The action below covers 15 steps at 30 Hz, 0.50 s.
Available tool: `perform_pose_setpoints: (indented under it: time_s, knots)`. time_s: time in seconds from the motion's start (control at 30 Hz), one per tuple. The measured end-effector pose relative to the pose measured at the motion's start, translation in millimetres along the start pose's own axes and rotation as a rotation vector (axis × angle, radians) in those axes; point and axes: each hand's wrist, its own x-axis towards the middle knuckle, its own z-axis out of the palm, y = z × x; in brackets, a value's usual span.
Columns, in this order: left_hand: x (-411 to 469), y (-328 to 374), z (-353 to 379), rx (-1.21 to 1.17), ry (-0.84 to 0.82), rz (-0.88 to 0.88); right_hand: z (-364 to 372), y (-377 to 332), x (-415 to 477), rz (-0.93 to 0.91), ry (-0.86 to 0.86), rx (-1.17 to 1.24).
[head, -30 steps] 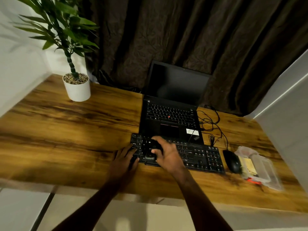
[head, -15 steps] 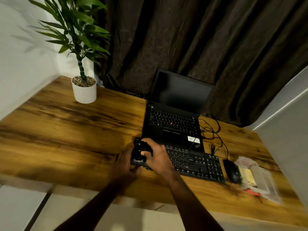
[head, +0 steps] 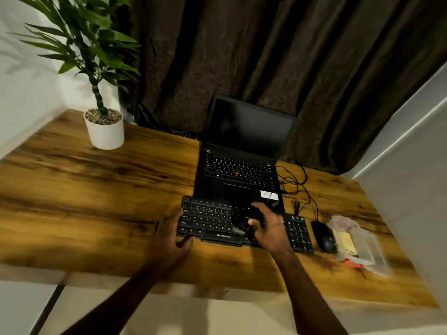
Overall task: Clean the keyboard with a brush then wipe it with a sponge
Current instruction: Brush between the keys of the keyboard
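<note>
The right hand (head: 271,228), fingers curled round the black brush (head: 243,220), has swept it from the left end of the keyboard (head: 210,218) to its middle, while the left hand (head: 169,238) grips its near-left corner on the counter (head: 96,201).

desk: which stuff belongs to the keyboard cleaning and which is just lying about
In use: keyboard, held by left hand; brush in right hand.
Lying about: laptop, mouse, cables, plant, plastic box (yellow item inside, maybe the sponge).

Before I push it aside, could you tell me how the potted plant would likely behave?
The potted plant probably tips if pushed high: tall stalk, small base. Its pebbles likely add weight and could spill.
</note>
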Motion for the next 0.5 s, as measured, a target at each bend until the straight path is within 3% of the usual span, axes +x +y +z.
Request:
perform_pose_setpoints:
  time_s: [0.2, 0.37, 0.5]
  knots:
    - [4.9, -11.3, 7.9, 0.088, 0.006, -0.004, -36.0, 41.9, -16.4, 0.038, 0.057, 0.006]
    - [3.0, 5.6, 8.2, -0.080, 0.049, -0.122, -62.8, 83.5, -30.4, 0.025, 0.184, 0.053]
    - [-6.6, 43.0, 32.6, 0.056, 0.204, 0.056, -68.0, 101.9, -39.1, 0.159, 0.335, 0.362]
